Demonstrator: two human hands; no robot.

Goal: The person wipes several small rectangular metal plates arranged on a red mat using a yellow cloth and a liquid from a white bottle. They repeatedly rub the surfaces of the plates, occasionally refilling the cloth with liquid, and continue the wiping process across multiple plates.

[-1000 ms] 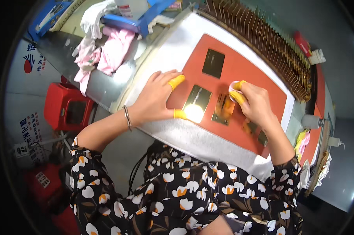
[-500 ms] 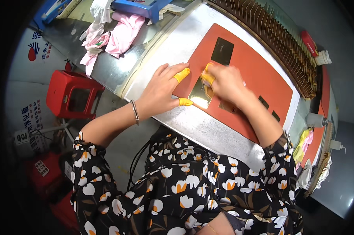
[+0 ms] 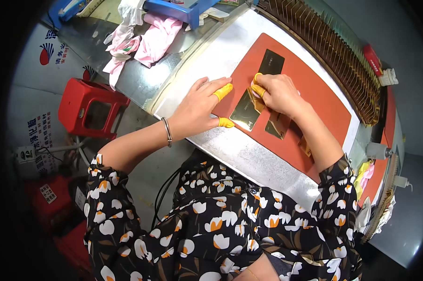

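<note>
Head view shows our left hand [image 3: 197, 107] spread empty, right hand [image 3: 280, 93] pinching a pale pad [image 3: 254, 94] against one glossy card [image 3: 245, 113], probably stiff, slick, best edge-held.

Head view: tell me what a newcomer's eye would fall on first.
Probably the orange-red mat at upper centre-right, with shiny dark plates on it. Next, the yellow finger covers on the left hand, spread at the mat's left edge, and on the right hand, its fingertips at one plate's upper end. Then perhaps the bright red stool at left, below the metal tabletop.
</note>
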